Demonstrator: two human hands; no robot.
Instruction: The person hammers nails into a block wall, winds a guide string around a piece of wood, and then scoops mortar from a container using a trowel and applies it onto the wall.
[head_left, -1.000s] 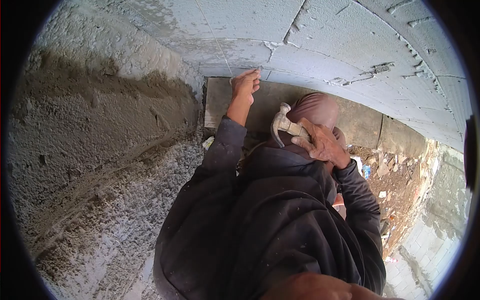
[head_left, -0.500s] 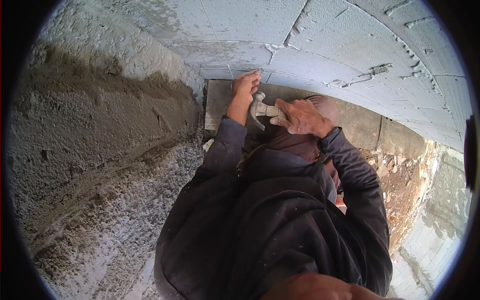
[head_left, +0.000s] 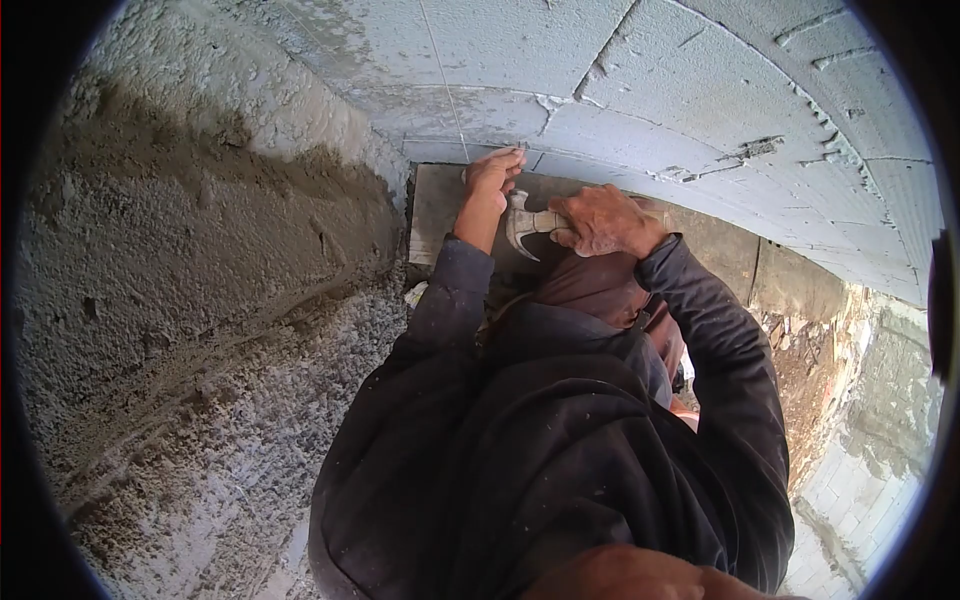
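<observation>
Inside the curled fingers of the right hand [head_left: 605, 222] is 1 claw hammer [head_left: 522, 223]; near its head, the left hand [head_left: 487, 185] has bent fingers beside the wall [head_left: 690, 95], whether holding something I cannot tell.

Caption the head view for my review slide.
The right hand grips a claw hammer beside the left hand, which is close to a pale block wall.
</observation>
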